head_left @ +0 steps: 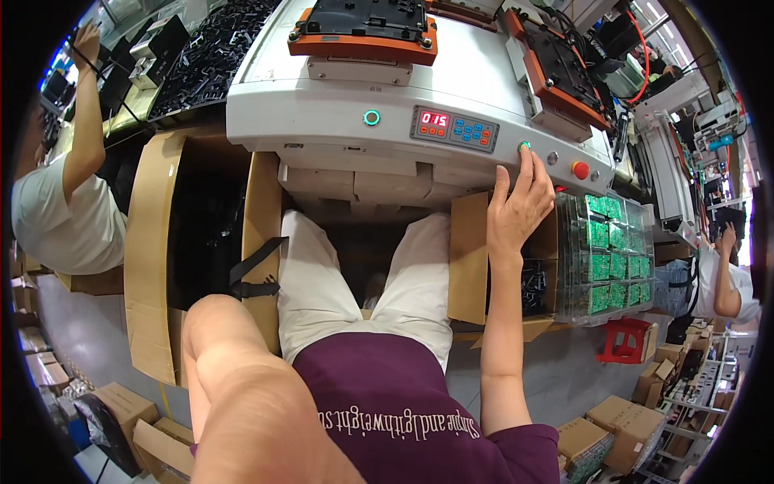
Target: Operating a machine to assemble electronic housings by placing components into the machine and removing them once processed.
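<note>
Workshop floor, smooth grey [105, 339], crowded with corrugated cardboard cartons [625, 423]. In front of you: a white, hard-shelled machine with a rounded front edge [282, 113], topped by black moulded fixtures on flat orange plates [363, 47]. Its front carries a grey rectangular control panel [455, 129] with glowing red digits and small blue and orange keys, plus a round green-ringed button [371, 118] to the left.

Your right hand [522, 208] is ungripped, fingers stretched, index fingertip at the small green-lit round button [525, 147] right of the panel, apparently touching. Just beyond: a domed red button [580, 170], then a round metal one. Your left hand is out of frame, only the bent arm shows; can't tell what it's doing.

By your right forearm, an open brown cardboard box [468, 262]; beside it, clear, glossy plastic trays [573, 246] hold square green circuit boards [599, 266]. Left: a tall cardboard box [147, 258] with a dark interior. Upper left: a jumbled heap of black plastic parts [211, 56].
</note>
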